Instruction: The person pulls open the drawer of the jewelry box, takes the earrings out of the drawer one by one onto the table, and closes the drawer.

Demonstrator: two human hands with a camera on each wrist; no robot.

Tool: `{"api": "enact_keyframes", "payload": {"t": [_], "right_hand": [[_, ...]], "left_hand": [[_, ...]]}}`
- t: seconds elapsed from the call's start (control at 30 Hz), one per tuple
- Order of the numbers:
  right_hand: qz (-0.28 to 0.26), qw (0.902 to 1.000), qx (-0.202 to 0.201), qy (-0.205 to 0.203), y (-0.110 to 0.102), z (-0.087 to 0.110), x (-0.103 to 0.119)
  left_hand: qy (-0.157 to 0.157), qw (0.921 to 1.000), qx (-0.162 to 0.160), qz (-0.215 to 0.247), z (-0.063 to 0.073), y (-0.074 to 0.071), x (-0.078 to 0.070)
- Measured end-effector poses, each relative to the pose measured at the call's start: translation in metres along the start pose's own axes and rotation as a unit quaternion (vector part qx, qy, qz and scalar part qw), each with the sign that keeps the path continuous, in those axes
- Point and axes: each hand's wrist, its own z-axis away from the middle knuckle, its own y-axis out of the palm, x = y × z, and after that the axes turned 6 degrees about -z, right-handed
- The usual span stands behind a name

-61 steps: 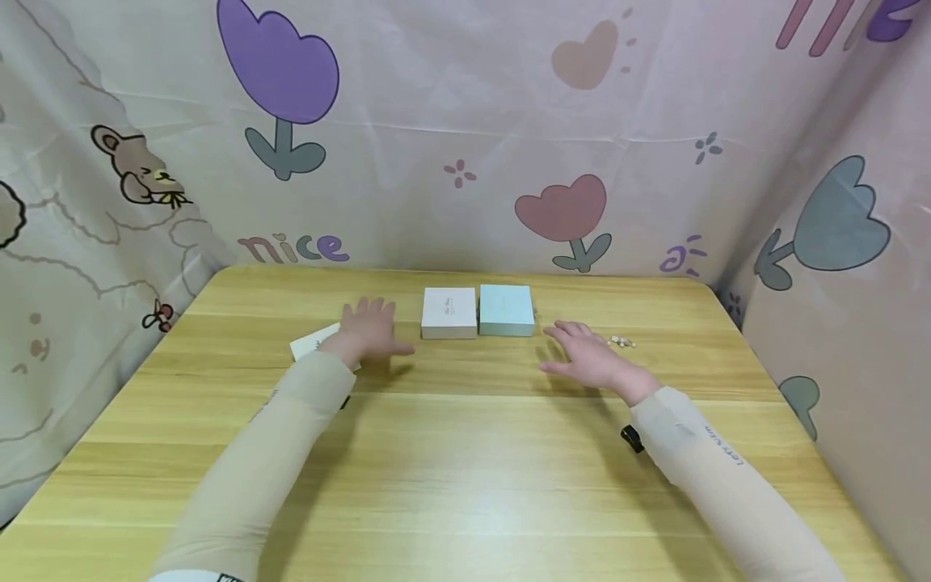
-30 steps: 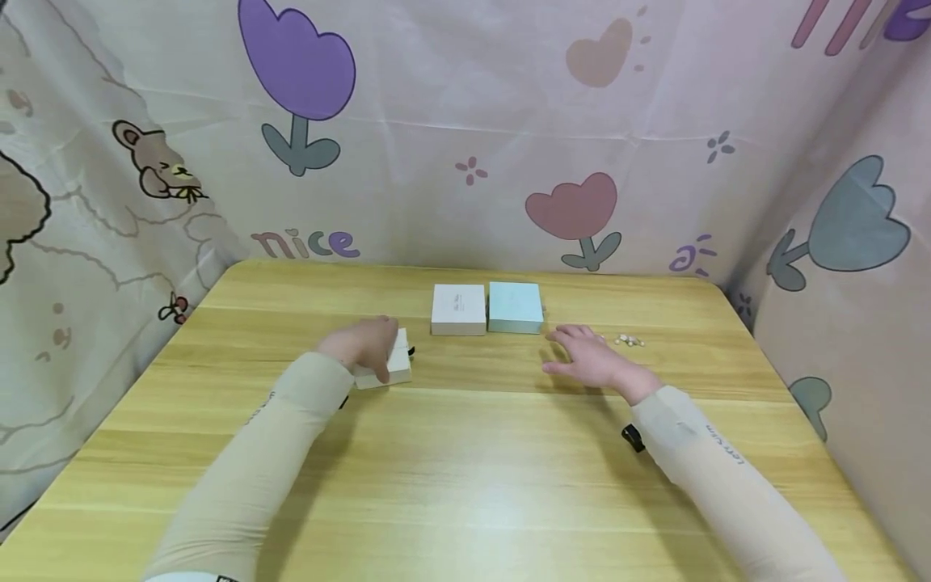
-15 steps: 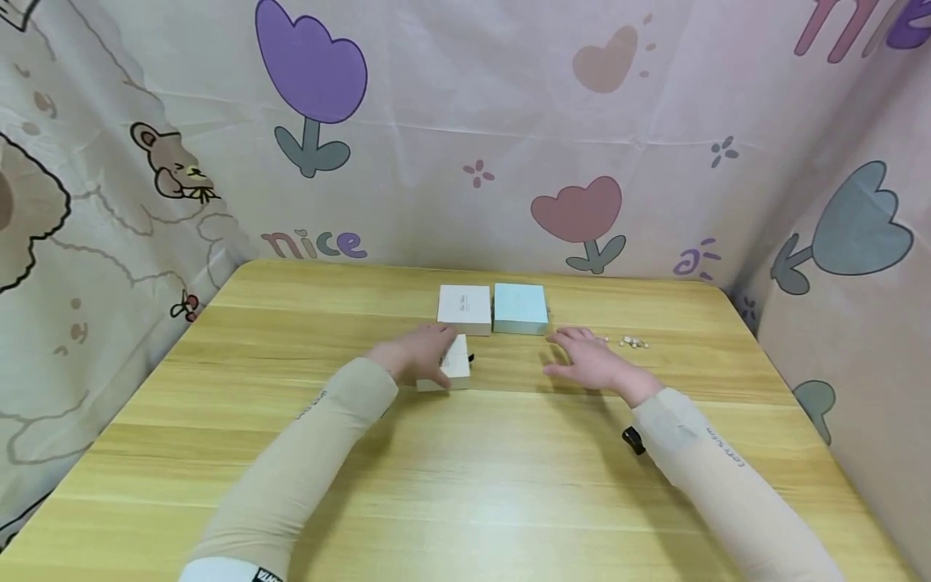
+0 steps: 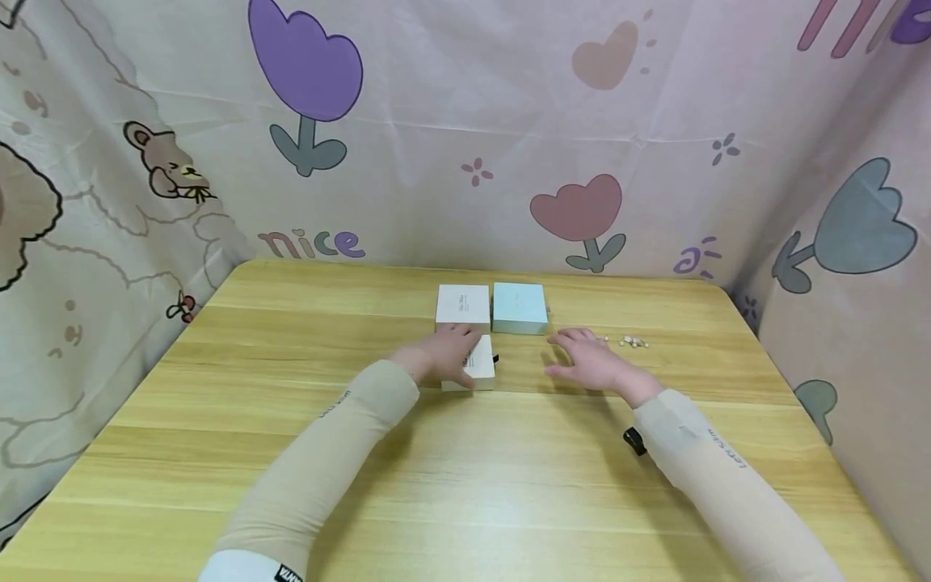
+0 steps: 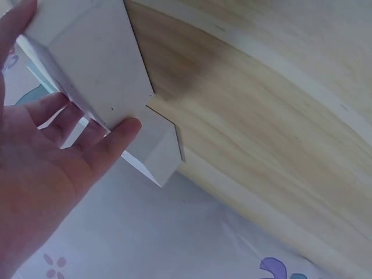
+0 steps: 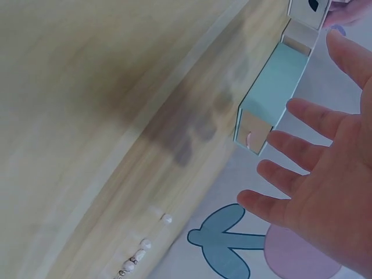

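My left hand [image 4: 445, 354] grips a small white cardboard box [image 4: 482, 361] with printed lettering, thumb at the near side and fingers at the far side. A black tab [image 6: 314, 5] sticks out of this box's right end. Directly behind it stands another white box [image 4: 462, 303]. Right of that one is a light blue box [image 4: 519, 304], whose end shows a small pinkish loop [image 6: 249, 140] in the right wrist view. My right hand [image 4: 595, 364] hovers over the table, fingers spread and holding nothing, with the light blue box to its left.
A cluster of small white beads [image 4: 634, 343] lies on the wooden table [image 4: 465, 501], just right of my right hand. Behind the table's back edge hangs a printed cloth curtain [image 4: 436, 121], which also runs down both sides.
The left hand has turned the white box and slid it from the left to in front of the other white box. Most recently it moved slightly right. The right hand has stayed put.
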Motion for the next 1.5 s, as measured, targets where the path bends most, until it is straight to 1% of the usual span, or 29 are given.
{"api": "enact_keyframes", "payload": {"t": [0.13,0.33,0.73,0.9,0.97,1.1,1.27,1.4,1.5], "right_hand": [[0.001,1.0,0.002,-0.001,0.0,0.0,0.0],[0.001,1.0,0.005,0.001,0.0,-0.001,-0.001],[0.003,1.0,0.004,0.008,0.0,0.0,-0.005],[0.005,1.0,0.004,0.004,0.0,0.001,-0.007],[0.006,1.0,0.004,0.003,0.0,0.001,-0.008],[0.006,1.0,0.006,0.003,-0.001,0.0,-0.009],[0.005,0.9999,0.008,0.003,-0.003,0.001,-0.01],[-0.002,0.9999,0.008,0.007,-0.004,0.002,-0.012],[-0.003,0.9999,0.005,0.01,-0.004,0.003,-0.015]], "left_hand": [[0.006,1.0,-0.004,-0.004,-0.003,-0.001,-0.005],[0.011,0.9999,-0.003,-0.008,-0.008,-0.002,-0.014],[0.016,0.9995,0.004,-0.028,-0.027,-0.004,-0.032],[0.021,0.9993,-0.004,-0.03,-0.033,-0.002,-0.036],[0.029,0.9987,-0.013,-0.04,-0.035,0.002,-0.036],[0.039,0.9969,-0.03,-0.061,-0.036,0.012,-0.036],[0.041,0.9953,-0.051,-0.072,-0.034,0.023,-0.033],[0.043,0.9947,-0.059,-0.073,-0.028,0.025,-0.029],[0.046,0.9951,-0.062,-0.062,-0.023,0.025,-0.026]]}}
